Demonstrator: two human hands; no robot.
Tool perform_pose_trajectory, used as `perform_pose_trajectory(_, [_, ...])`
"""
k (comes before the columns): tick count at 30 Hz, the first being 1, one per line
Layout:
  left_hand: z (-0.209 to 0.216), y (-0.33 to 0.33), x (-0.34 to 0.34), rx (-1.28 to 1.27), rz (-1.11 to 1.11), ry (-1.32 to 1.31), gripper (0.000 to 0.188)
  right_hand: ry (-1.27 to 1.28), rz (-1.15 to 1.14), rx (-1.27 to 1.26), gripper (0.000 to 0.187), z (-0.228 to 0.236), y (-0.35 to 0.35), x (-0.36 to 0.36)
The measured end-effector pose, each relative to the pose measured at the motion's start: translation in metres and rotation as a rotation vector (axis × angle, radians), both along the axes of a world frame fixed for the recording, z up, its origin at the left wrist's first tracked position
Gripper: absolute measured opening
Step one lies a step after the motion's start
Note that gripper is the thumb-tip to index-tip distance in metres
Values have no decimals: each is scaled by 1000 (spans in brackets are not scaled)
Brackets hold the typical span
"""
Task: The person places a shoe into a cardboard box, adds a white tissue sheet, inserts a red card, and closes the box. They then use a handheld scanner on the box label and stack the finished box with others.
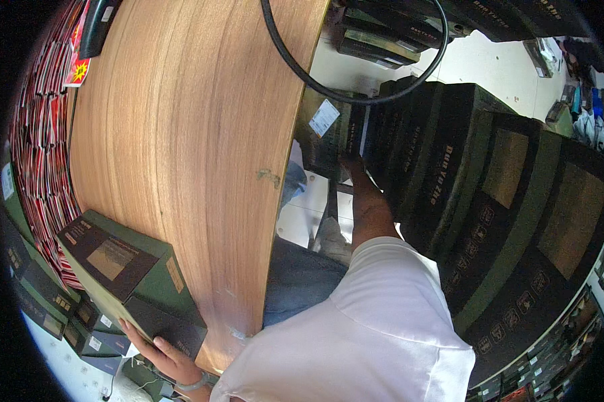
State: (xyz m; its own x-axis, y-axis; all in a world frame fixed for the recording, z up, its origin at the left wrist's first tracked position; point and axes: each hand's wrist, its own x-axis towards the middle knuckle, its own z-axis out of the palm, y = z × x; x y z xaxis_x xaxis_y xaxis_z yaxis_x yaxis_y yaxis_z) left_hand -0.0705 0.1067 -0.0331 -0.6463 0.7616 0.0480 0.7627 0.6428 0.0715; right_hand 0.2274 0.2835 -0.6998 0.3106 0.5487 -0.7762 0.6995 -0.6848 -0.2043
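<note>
At the lower left, a dark green cardboard box (pixel 151 268) with a tan printed panel sits at the left side of the wooden table. My left hand (pixel 161 355) holds its near end, thumb on one face and fingers stretched along the edge. My right arm reaches down past the table's right edge. My right hand (pixel 350 161) is in shadow against a dark green box (pixel 328 144) with a white label, beside a row of similar boxes. Its fingers cannot be made out.
Large dark green boxes (pixel 489 201) are packed along the right. A black cable (pixel 318 87) loops over the table's far right edge. Red-and-white packets (pixel 44 134) are piled along the left. A black object (pixel 99 27) lies at the far left, and more boxes (pixel 375 47) stand beyond.
</note>
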Motion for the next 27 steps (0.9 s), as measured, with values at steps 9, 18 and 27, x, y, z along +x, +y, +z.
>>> perform_pose_trajectory(9, [-12, 13, -9, 37, 61, 19, 58, 58, -98, 102, 56, -44, 26, 5])
perform_pose_trajectory(18, [-49, 93, 22, 336, -429, -223, 69, 169, -257, 251, 47, -94, 8, -17])
perform_pose_trajectory(27, [-104, 156, 40, -144, -400, -181, 68, -193, -303, 834, 52, -184, 33, 20])
